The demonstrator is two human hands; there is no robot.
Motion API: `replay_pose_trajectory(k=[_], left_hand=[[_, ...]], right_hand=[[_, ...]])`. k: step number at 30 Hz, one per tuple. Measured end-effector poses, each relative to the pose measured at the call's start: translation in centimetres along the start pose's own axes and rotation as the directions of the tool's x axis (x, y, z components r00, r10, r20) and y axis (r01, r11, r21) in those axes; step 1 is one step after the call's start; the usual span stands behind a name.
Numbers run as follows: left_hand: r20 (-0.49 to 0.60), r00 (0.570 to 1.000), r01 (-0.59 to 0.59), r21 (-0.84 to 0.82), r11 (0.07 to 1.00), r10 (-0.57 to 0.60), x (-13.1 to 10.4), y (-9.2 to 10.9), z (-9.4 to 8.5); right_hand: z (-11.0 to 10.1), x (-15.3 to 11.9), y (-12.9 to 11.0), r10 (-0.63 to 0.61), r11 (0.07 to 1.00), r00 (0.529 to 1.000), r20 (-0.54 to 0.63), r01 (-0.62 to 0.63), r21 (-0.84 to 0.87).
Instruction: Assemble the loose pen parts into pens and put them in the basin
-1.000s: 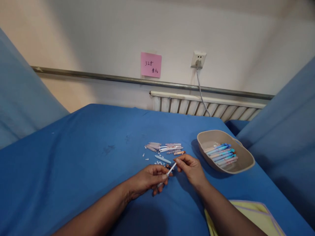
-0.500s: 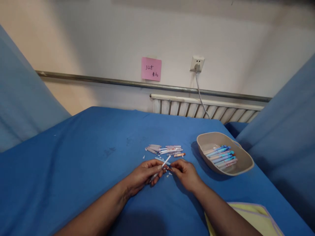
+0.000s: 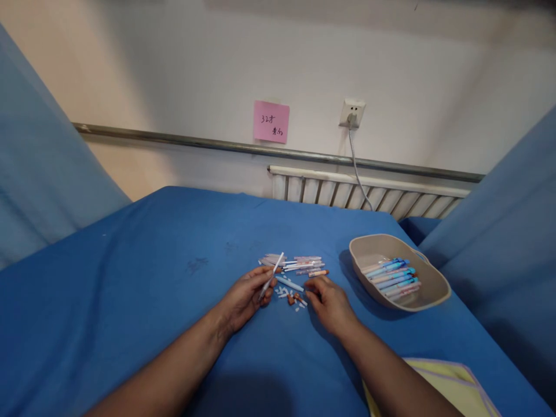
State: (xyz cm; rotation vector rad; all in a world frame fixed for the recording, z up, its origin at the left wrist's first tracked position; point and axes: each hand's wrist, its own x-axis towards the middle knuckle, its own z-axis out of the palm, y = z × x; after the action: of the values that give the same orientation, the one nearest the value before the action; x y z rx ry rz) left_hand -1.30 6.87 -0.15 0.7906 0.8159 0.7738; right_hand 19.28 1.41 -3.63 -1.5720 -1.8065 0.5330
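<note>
My left hand [image 3: 247, 298] is closed around a pen barrel [image 3: 266, 288], which has a thin white refill [image 3: 278, 264] slanting up from its top. Just right of the small parts is my right hand [image 3: 326, 302], fingers curved and slightly apart, with nothing visible in it. Its fingertips are close to the end of a light-blue pen barrel [image 3: 289, 284] on the cloth; whether they touch it I cannot tell. Between the hands lie several small white pieces [image 3: 282, 293] and brown pieces [image 3: 291, 299]. Behind them are clear pen barrels, white refills [image 3: 299, 266] and an orange-tipped pen piece [image 3: 318, 273].
A beige basket [image 3: 428, 298] holding several blue and pink pens [image 3: 393, 277] stands at the right. A yellow cloth [image 3: 438, 376] lies under my right forearm. Blue cloth [image 3: 165, 278] covers the table. Behind it are a radiator [image 3: 330, 188] and a plugged socket [image 3: 352, 113].
My hands have moved apart. The left hand has drawn the pen and refill leftward, the refill now steeper. My right hand has left the brown piece, and the small parts between the hands are uncovered.
</note>
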Motion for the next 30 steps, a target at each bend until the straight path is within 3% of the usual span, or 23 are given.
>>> replay_pose_trajectory(k=[3, 11, 15, 17, 20, 22, 25, 27, 30], left_hand=[[-0.028, 1.000, -0.002, -0.024, 1.000, 0.001, 0.2, 0.2, -0.2], [-0.020, 0.999, -0.040, 0.068, 0.997, 0.041, 0.4, -0.1, -0.4], [-0.030, 0.998, -0.059, 0.108, 0.992, 0.062, 0.4, -0.2, -0.4], [-0.031, 0.997, -0.070, 0.126, 0.990, 0.075, 0.4, -0.3, -0.4], [-0.013, 0.996, -0.086, 0.168, 0.982, 0.089, 0.4, -0.3, -0.4], [-0.001, 0.996, -0.088, 0.202, 0.975, 0.090, 0.4, -0.4, -0.4], [0.009, 0.995, -0.094, 0.232, 0.968, 0.095, 0.4, -0.5, -0.5], [0.007, 0.995, -0.103, 0.236, 0.966, 0.104, 0.4, -0.5, -0.5], [-0.020, 0.992, -0.120, 0.222, 0.968, 0.127, 0.4, -0.3, -0.6]], right_hand=[[0.2, 0.6, -0.1, -0.024, 0.998, 1.000, -0.010, 0.024, -0.052], [1.1, 1.6, -1.8, -0.081, 0.955, 0.992, 0.096, 0.105, -0.278], [0.8, 1.1, -1.7, -0.091, 0.946, 0.994, 0.053, 0.103, -0.308], [0.5, 0.9, -1.3, -0.070, 0.977, 0.998, -0.012, 0.066, -0.205], [-0.1, 0.7, -0.9, 0.034, 0.993, 0.992, -0.120, -0.020, 0.116], [-0.7, 0.6, -1.0, 0.147, 0.921, 0.979, -0.144, -0.082, 0.381], [-1.5, 0.4, -1.7, 0.278, 0.740, 0.959, -0.062, -0.173, 0.650], [-1.7, 0.3, -1.9, 0.316, 0.683, 0.949, -0.009, -0.221, 0.696], [-1.6, 0.2, -0.9, 0.314, 0.755, 0.949, -0.035, -0.227, 0.615]])
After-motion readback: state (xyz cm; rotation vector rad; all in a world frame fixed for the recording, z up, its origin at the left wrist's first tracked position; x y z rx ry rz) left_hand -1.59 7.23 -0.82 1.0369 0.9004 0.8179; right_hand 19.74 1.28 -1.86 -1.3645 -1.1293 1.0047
